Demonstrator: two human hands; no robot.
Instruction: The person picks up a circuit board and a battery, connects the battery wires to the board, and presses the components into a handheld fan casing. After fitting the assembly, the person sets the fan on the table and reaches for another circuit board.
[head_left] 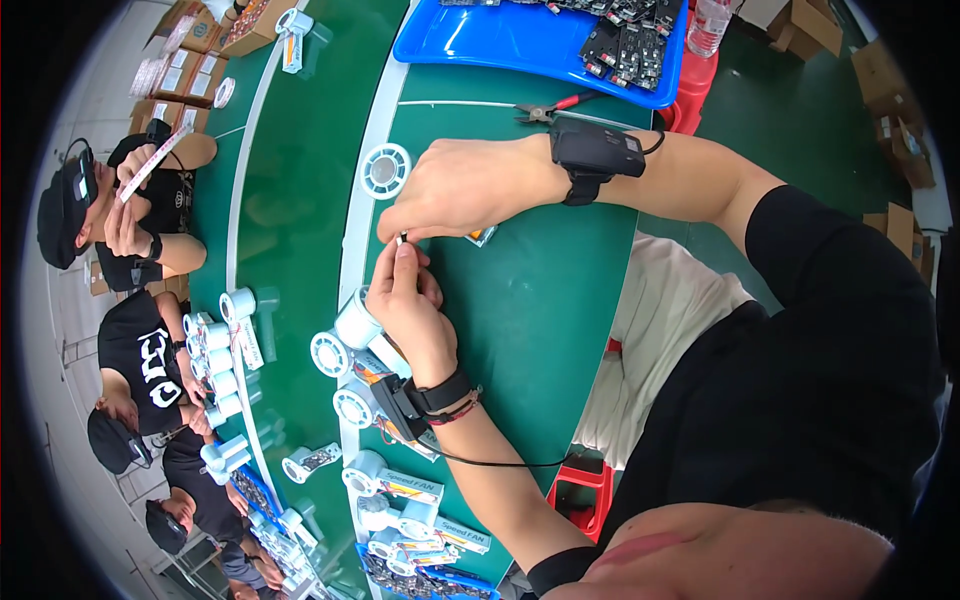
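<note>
My left hand (412, 305) and my right hand (465, 190) meet over the green table. A small white piece (402, 238) with a dark end is pinched at the left thumb and fingertip. My right fingers curl down against the same spot; what they grip is hidden. Beside the right hand lies a pale handheld fan with a round slotted head (385, 170). A corner of a labelled handle (482, 237) shows under that hand. Close to my left wrist, several similar pale fans (331, 353) lie, some with labelled handles and thin wires.
A blue tray (480, 38) with circuit boards (625, 50) sits at the top, near red-handled cutters (545, 110). More fans (400, 485) crowd the bottom, beside another board pile (400, 578). Co-workers (150, 350) work across the green belt (300, 250). A red stool (585, 490) stands below the table edge.
</note>
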